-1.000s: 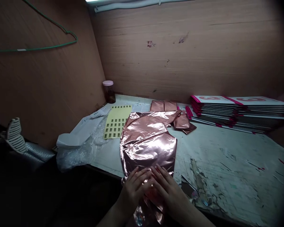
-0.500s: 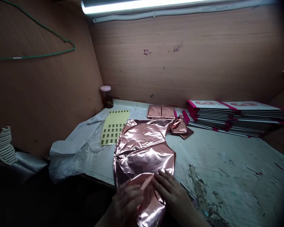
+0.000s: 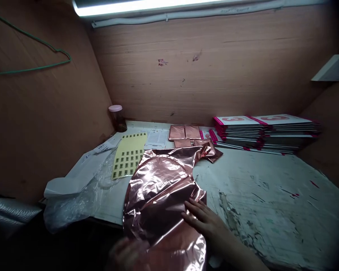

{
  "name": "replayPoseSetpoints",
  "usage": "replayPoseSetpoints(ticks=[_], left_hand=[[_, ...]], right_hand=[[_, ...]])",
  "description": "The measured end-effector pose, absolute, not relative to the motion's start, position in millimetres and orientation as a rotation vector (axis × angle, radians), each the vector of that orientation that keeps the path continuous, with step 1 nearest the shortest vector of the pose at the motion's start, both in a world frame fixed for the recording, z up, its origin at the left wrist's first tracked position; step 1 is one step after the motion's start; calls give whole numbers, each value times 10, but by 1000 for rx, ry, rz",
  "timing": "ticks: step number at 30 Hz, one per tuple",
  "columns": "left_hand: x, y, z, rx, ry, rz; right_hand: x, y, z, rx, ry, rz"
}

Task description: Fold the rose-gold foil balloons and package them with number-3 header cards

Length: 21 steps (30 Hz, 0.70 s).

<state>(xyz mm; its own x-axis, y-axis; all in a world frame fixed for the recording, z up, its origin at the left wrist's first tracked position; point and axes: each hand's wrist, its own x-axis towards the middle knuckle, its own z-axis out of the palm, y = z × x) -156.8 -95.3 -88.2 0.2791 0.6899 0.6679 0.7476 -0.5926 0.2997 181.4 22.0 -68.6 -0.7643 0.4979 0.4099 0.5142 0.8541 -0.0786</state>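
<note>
Shiny rose-gold foil sheet (image 3: 169,197): best steadied lightly, creases avoided | right hand (image 3: 207,223): fingers slightly spread on it | left hand (image 3: 127,253): blurred, finger state unclear

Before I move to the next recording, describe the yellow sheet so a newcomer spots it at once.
On the pale worktop, find the pink-lidded jar at the back left. Nearer and to its right lies the yellow sheet, with rows of small black barcodes. Neither the white papers nor the pink foil shares that colour.
</note>
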Motion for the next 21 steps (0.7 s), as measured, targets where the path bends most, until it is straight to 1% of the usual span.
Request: replayPoseSetpoints(ticks=[2,5,12,15,18,21], left_hand=[[-1669,-843,-765,-2458,-1276,-1063],[-1672,-683,-626,-2629,-1248,-873],[-1458,-398,-499,-2714,-1082,-1084],[-1439,-373,-408,-2786,-1010,-1068],[-1477,-371,-409,-2724,-1058,-1055],[-1536,-379,-506,-2808,-1152,-1147]], right_hand=[[1872,178,-708,-733,-2619,-17],[1919,116,-705,-734,-2603,24],[1988,47,-684,-675,-2622,-62],[1990,10,-701,-654,-2625,-103],[2006,-27,-737,-664,-2563,-54],[2068,-23,-756,-699,-2531,-7]])
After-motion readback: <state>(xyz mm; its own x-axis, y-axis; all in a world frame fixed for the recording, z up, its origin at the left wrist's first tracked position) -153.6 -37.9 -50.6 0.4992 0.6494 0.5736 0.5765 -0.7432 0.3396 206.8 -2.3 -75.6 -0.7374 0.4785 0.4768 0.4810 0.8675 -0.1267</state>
